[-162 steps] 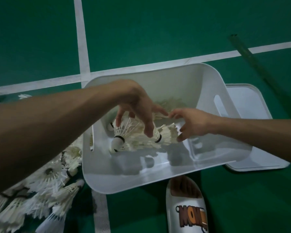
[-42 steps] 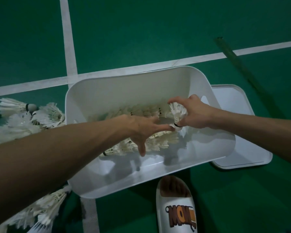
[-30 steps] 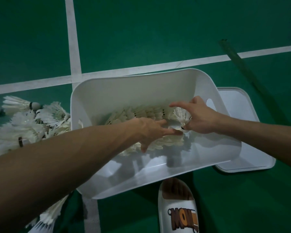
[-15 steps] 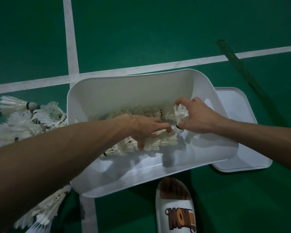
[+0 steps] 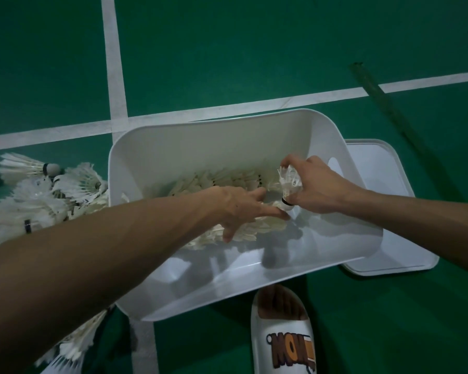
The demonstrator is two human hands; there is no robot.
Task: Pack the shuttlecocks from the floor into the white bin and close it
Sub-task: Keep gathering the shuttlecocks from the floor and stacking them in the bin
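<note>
Shuttlecocks point(image 5: 227, 182) lie packed in rows on the bottom of the white bin point(image 5: 200, 147), their feathers nested one into another, from the far wall toward the middle. The bin stands open on the green court floor point(image 5: 254, 49), where two white lines point(image 5: 116, 76) cross behind it. The left hand point(image 5: 238, 206) reaches into the bin from the left; its fingers are straight and spread apart, and they rest on top of the nearer row of feathers without gripping anything. The right hand point(image 5: 316, 184) comes from the right side and pinches one single shuttlecock point(image 5: 289, 182) between thumb and curled fingers, with the cork pointing down and the feathers up, at the right end of the rows. The cork is very near the left hand's fingertips; I cannot tell if they touch. A loose pile of shuttlecocks point(image 5: 38, 195) lies on the floor close against the left wall of the bin. The white lid point(image 5: 384, 184) lies flat on the floor just beside the bin on the right, partly hidden by it. A white slipper point(image 5: 284, 338) with brown letters, toes showing, is near the front edge.
</note>
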